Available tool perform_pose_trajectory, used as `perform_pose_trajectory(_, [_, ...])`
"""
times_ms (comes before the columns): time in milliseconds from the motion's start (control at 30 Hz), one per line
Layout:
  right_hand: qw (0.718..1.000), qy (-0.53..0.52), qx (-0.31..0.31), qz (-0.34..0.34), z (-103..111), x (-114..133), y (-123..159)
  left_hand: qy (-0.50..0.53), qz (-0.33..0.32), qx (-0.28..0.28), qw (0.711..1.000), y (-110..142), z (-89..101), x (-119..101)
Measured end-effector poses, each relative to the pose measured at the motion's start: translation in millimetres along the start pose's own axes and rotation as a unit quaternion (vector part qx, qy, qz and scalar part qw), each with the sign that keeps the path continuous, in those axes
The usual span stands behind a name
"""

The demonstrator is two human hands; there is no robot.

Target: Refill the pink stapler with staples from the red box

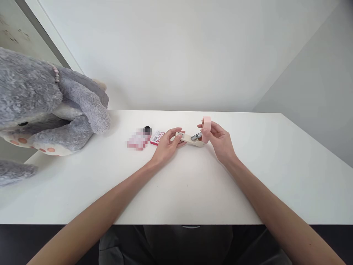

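Observation:
A stapler point(189, 138) with a cream base and a pink top is held between both hands above the white table. Its pink top stands swung up at the right end, and the metal staple channel shows between top and base. My left hand point(167, 142) is closed on the left end of the cream base, thumb on top. My right hand point(219, 139) grips the raised pink top with thumb and fingers. Just left of my left hand lies a small red and white box point(157, 137), partly hidden by that hand.
A blurred pink item point(139, 140) with a dark end lies left of the box. A large grey plush toy point(52, 99) fills the table's left side. The white table point(190, 191) meets a white wall point(179, 55) at the back.

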State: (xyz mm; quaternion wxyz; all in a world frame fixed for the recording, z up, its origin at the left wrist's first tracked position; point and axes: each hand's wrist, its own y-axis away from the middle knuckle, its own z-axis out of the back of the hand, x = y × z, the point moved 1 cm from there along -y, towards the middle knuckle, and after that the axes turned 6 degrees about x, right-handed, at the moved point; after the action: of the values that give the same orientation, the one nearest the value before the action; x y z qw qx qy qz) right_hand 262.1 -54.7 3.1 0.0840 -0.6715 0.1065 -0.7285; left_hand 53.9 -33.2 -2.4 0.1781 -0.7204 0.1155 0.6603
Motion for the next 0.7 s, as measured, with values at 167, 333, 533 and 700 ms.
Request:
perform_pose_trajectory(167, [1.0, -0.01, -0.003, -0.017, -1, 0, 0, 0.016, 0.01, 0.013, 1.0, -1, 0.5, 2])
perform_pose_trajectory(333, [0.998, 0.056, 0.006, -0.021, -3, 0, 2, 0.013, 0.007, 0.022, 1.0, -1, 0.6, 5])
perform_pose_trajectory(533, [0.996, 0.082, 0.019, -0.027, -8, 2, 5, 0.012, 0.017, 0.025, 0.999, -1, 1.1, 7])
perform_pose_trajectory(700, [0.996, 0.071, 0.037, -0.034, -11, 2, 6, 0.01, 0.034, 0.041, 0.999, -2, 2.2, 9])
